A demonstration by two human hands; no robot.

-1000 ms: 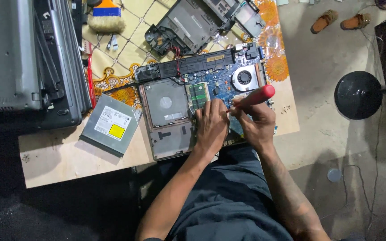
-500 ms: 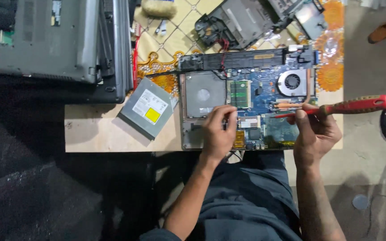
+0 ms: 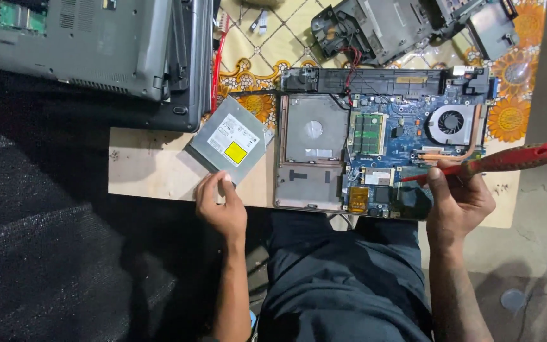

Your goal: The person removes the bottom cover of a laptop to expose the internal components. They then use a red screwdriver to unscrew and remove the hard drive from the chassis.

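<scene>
A pale wooden bench (image 3: 153, 174) is sitting over a patterned cloth (image 3: 254, 57), with grey laptops (image 3: 90, 44) stacked at its far left corner. The left hand (image 3: 221, 204) is loosely curled, fingertips touching the silver optical drive (image 3: 229, 139) near the bench's front edge. The right hand (image 3: 460, 199) is gripping a red screwdriver (image 3: 508, 159) over the opened laptop base (image 3: 381, 149), whose front edge is overhanging the bench.

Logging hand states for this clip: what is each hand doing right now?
Left hand: fingers on the near corner of the silver disc drive; grip unclear.
Right hand: closed on the red screwdriver.
</scene>
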